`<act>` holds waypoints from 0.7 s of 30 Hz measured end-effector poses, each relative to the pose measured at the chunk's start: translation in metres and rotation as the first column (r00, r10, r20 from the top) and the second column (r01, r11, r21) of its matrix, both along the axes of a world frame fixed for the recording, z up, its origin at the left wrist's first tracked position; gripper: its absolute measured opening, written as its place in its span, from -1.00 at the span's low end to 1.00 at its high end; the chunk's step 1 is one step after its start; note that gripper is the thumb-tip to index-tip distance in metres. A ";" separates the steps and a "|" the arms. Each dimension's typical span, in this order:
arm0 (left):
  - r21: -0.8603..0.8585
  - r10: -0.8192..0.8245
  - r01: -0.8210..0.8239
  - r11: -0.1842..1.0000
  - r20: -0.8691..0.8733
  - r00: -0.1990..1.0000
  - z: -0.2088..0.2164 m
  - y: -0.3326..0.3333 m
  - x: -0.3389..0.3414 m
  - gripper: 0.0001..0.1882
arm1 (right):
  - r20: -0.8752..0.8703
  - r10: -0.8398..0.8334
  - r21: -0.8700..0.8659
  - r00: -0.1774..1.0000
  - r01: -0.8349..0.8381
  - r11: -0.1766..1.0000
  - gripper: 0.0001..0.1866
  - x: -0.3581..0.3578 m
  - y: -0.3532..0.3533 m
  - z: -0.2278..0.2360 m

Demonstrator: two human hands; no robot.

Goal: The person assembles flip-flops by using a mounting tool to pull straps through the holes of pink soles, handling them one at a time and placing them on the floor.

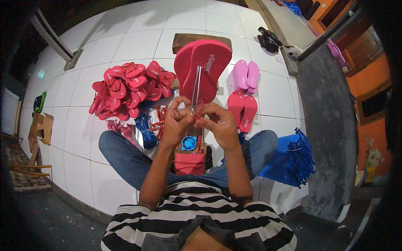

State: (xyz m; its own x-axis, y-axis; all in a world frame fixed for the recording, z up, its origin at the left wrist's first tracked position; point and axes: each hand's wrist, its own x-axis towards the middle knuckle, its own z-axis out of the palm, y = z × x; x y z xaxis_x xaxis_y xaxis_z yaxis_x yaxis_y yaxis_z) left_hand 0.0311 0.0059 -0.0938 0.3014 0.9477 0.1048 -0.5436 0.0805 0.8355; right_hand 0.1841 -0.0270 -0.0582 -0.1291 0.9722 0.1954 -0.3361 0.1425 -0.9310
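Red flip-flop soles (pixel 211 67) stand upright in front of me, one overlapping the other, against a wooden block (pixel 180 42). A thin two-pronged metal rod (pixel 196 88) runs along the face of the soles down to my fingers. My right hand (pixel 220 125) pinches a small red sandal strap (pixel 198 117) beside the rod's near end. Close against it, my left hand (pixel 176 123) has thumb and fingertips drawn together at the rod's end; what they grip is partly hidden. Below the hands, a blue round dish (pixel 189 143) rests on the wooden stand, with a red pad (pixel 189 163) nearer me.
To the left lies a heap of red flip-flops (pixel 125 88), with blue straps (pixel 145 130) and pink straps (pixel 122 127) below. Pink soles (pixel 246 75) and red soles (pixel 243 109) sit at right. A blue strap bundle (pixel 293 157) lies beyond my right knee. A cardboard box (pixel 44 125) stands far left.
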 end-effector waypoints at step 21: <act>0.936 0.797 0.093 0.340 -0.339 0.499 0.130 0.080 0.001 -0.67 | -0.115 0.146 0.040 0.983 -0.143 0.989 -0.76 -0.006 0.033 -0.018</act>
State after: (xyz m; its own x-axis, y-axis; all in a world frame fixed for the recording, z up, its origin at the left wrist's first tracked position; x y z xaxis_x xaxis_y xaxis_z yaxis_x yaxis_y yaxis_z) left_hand 0.0323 0.0860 0.0362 0.3285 0.5102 0.7948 0.4560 -0.8227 0.3396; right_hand 0.1782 0.0060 -0.0758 -0.2422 0.9382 0.2474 -0.4618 0.1128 -0.8798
